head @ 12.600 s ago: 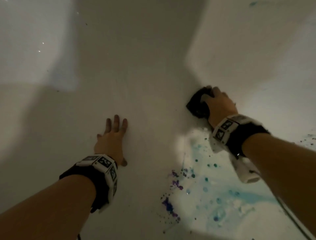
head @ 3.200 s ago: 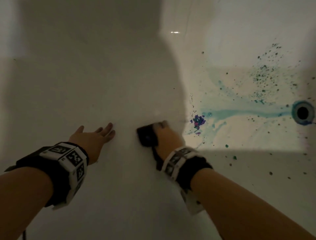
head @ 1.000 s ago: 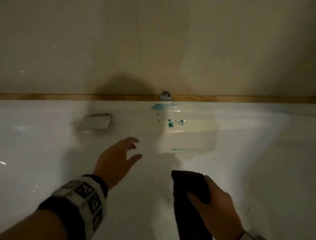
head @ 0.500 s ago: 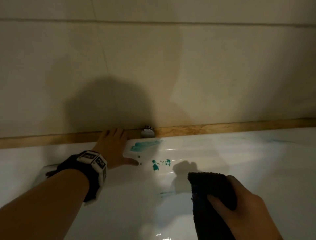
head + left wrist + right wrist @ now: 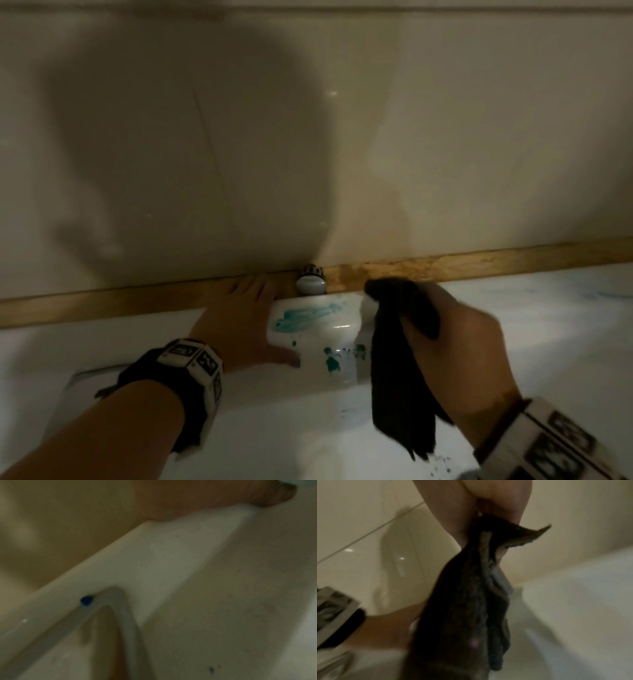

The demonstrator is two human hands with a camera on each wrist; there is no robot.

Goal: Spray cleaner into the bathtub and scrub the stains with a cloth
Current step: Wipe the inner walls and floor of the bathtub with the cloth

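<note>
We see a teal smear (image 5: 305,313) and teal spots (image 5: 331,359) on the white bathtub rim (image 5: 548,308). Our right hand (image 5: 455,346) grips a dark cloth (image 5: 397,377) just beside them; our left hand (image 5: 239,325) lies flat, fingers straight, against the wooden trim (image 5: 479,260). A round knob (image 5: 311,282) sits under the beige tiled wall (image 5: 479,137).

Left wrist cam, blurry and dim. Left hand (image 5: 214,497) at top edge, flat, resting on the tub rim (image 5: 137,563); one fingertip (image 5: 284,494) visible top right. Rim runs diagonally, lower left to upper right. Tan wall (image 5: 60,524) above it. Small blue spot (image 5: 86,600) on rim beside a recessed curved handle (image 5: 123,615). Dark specks (image 5: 211,670) on tub's inner surface, bottom right.
</note>
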